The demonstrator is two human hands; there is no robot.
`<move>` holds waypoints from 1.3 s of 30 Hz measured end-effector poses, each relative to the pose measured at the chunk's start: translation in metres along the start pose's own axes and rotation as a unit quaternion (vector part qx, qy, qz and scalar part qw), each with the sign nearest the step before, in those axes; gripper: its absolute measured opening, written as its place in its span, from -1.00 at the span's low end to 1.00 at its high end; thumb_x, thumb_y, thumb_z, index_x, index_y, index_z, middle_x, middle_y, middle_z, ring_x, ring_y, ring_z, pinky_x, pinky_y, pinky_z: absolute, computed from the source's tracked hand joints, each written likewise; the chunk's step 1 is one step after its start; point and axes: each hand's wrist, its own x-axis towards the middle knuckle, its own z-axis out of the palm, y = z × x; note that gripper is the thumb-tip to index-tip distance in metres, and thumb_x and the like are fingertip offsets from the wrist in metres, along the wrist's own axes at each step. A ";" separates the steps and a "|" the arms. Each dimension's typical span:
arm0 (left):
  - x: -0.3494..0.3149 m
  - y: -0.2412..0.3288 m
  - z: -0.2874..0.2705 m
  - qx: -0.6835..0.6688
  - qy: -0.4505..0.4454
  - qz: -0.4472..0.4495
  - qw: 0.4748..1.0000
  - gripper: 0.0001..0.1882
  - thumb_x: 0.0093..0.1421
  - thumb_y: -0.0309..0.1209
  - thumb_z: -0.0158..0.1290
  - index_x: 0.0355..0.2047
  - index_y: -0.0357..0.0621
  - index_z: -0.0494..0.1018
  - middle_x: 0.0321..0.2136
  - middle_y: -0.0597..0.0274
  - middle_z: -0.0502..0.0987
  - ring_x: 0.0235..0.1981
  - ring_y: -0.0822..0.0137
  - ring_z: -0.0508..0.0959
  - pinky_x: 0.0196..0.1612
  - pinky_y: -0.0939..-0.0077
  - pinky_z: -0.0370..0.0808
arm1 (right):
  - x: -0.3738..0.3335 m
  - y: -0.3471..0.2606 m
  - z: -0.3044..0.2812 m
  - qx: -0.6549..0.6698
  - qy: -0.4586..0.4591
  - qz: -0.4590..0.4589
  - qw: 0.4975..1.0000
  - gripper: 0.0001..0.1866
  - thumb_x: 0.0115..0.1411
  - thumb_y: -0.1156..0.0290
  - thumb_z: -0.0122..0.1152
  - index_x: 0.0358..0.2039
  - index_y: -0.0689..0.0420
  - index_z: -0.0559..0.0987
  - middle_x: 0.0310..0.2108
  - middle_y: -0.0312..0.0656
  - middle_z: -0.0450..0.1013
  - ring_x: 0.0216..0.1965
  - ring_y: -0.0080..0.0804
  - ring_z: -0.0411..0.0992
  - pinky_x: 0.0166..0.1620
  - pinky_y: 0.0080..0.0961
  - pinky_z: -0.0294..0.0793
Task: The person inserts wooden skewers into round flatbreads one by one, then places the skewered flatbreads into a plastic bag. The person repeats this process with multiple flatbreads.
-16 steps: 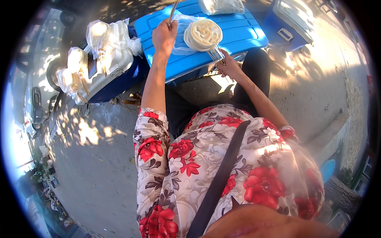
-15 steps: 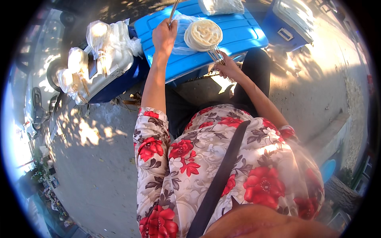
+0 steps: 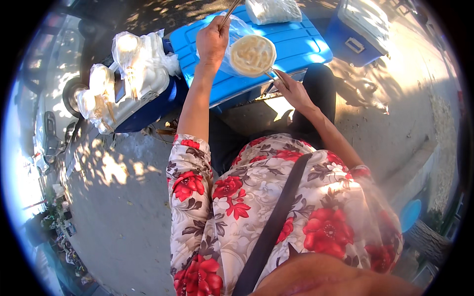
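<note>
My left hand (image 3: 213, 43) is closed around thin wooden skewers (image 3: 231, 10), raised above the left part of a blue lidded bin (image 3: 296, 44). My right hand (image 3: 293, 92) grips skewers by their lower ends. At their upper ends is a round, pale, flat food (image 3: 253, 55) with a wavy surface, its face turned up. I cannot tell how many pieces are stacked there. Behind the food, a clear plastic bag (image 3: 238, 30) lies on the bin lid, partly hidden by it and by my left hand.
A white plastic-wrapped bundle (image 3: 273, 11) sits at the bin's far edge. To the left, a dark blue cooler (image 3: 148, 106) carries bagged pale foods on sticks (image 3: 129, 47) and a dark phone-like rectangle (image 3: 119, 90). Another blue cooler (image 3: 348, 47) with a white lid stands right.
My left hand has moved slightly right, and its skewers lean further right. The round food has come down a little and shows more of its face. My right hand has shifted right and down.
</note>
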 end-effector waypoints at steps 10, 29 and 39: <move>-0.039 0.064 0.012 0.042 -0.203 0.255 0.945 -0.73 0.11 -0.42 0.05 -0.15 0.00 0.48 -0.33 0.16 0.58 -0.37 0.10 0.58 -0.38 0.33 0.52 | 0.003 -0.031 -0.031 -0.019 -0.036 0.030 0.999 -0.50 0.26 0.16 -0.02 0.16 0.07 0.29 -0.34 0.00 0.49 -0.33 -0.24 0.47 -0.22 -0.35 0.40; -0.093 0.074 -0.030 -0.037 0.033 0.049 0.998 -0.67 0.14 -0.44 0.04 -0.06 -0.15 0.37 -0.22 0.09 0.47 -0.42 0.10 0.53 -0.39 0.31 0.48 | -0.002 -0.032 -0.031 0.560 -0.150 0.203 0.789 -0.75 0.31 0.18 -0.08 -0.18 0.10 0.35 -0.58 -0.32 0.30 -0.77 -0.79 0.06 -0.77 -0.83 -0.02; -0.098 0.021 -0.009 -0.170 0.022 -0.273 0.947 -0.40 0.06 -0.15 0.19 0.00 -0.22 0.27 -0.25 0.14 0.48 -0.34 0.34 0.47 -0.30 0.47 0.40 | 0.004 -0.033 -0.027 0.719 -0.230 0.209 0.622 -0.66 0.36 0.14 -0.21 0.05 0.00 0.27 -0.52 -0.32 0.18 -0.73 -0.79 -0.02 -0.77 -0.86 -0.02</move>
